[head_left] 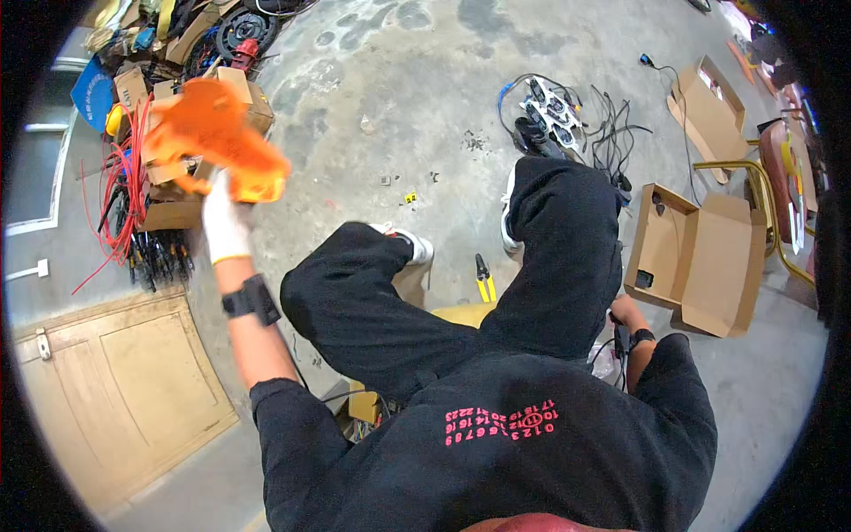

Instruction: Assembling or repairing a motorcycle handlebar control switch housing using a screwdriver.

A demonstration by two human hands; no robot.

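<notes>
Head view, looking down past a seated person's dark clothes to a grey floor: the left hand [225, 222], in a white glove, holds up an orange piece [217, 133] at the upper left of the frame, at the end of an outstretched arm. The piece looks like a hollow moulded shell, though blur hides its detail. To handle it well, a firm hold on its solid edge seems best, with the wrist kept straight, since its bulk sits beyond the fingers and could tip. Slow, level movement would suit it; the red cable [133, 191] looped at the left could snag a corner, and the stacked cartons [253, 102] behind it could be knocked. As for position, the piece lies above the glove in the frame, touching it at the lower edge; the glove appears closed on that edge, but the separate fingers are too blurred to tell. The right hand [626, 310] is well apart from the piece, low at the right of the frame, beside the dark trousers [567, 230] and near an open box [722, 257]. Its fingers are mostly hidden by the leg, so whether they are spread or pinching something cannot be told. Yellow-handled pliers [485, 282] lie on the floor, near the lower centre.
</notes>
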